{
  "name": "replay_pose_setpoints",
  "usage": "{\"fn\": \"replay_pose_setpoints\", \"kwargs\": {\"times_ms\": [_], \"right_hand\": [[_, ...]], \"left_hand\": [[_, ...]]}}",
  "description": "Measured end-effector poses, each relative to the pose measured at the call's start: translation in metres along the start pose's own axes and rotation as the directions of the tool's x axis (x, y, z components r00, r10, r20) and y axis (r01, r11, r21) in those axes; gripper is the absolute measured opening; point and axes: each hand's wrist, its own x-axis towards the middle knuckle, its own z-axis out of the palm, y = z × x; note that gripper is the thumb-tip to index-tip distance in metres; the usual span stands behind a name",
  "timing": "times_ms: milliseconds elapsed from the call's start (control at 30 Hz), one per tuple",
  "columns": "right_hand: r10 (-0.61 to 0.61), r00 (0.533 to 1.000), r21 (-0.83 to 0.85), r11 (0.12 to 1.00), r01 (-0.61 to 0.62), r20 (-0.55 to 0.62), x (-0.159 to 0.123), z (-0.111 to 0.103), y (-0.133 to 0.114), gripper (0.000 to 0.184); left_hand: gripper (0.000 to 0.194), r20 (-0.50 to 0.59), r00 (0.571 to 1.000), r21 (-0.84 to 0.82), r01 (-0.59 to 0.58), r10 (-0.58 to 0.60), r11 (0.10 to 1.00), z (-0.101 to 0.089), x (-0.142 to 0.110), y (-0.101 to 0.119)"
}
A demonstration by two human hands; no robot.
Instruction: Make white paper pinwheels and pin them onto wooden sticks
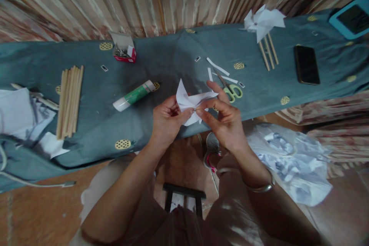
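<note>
The left hand (168, 121) is pinching a white paper pinwheel (187, 102) from its side, over the near edge of the tablecloth (173, 57), while the right hand (225, 119) is holding thumb and forefinger together at its centre, other fingers fanning loosely. The pinwheel is sitting right between them, neither hand being nearer, one blade pointing toward the curtain (161, 0), another toward the right hand; what the fingertips are hiding, I cannot tell

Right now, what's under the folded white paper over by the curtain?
Three wooden sticks poke out from under the folded white paper. Their far ends are covered by it, so I can't tell what else lies beneath.
</note>
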Motion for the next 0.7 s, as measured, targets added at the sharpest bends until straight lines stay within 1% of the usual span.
{"fn": "replay_pose_setpoints", "kwargs": {"times_ms": [167, 367, 700], "right_hand": [[-0.009, 1.0, 0.001, 1.0, 0.009, 0.004, 0.0001, 0.0, 0.0002, 0.005], [0.005, 1.0, 0.0, 1.0, -0.005, 0.007, -0.0001, 0.0002, 0.0001, 0.004], [0.018, 1.0, -0.01, 1.0, -0.018, 0.024, -0.0002, 0.0031, 0.001, 0.005]], "left_hand": [[0.032, 0.0, 1.0, -0.007, -0.002, 0.002, 1.0, -0.0005, -0.0009, -0.0001], [0.036, 0.004, 1.0, 0.01, -0.005, 0.005, 1.0, -0.0016, -0.0003, -0.0026], [0.03, -0.001, 1.0, 0.032, -0.012, 0.012, 0.999, 0.0009, -0.0007, 0.0012]]}}
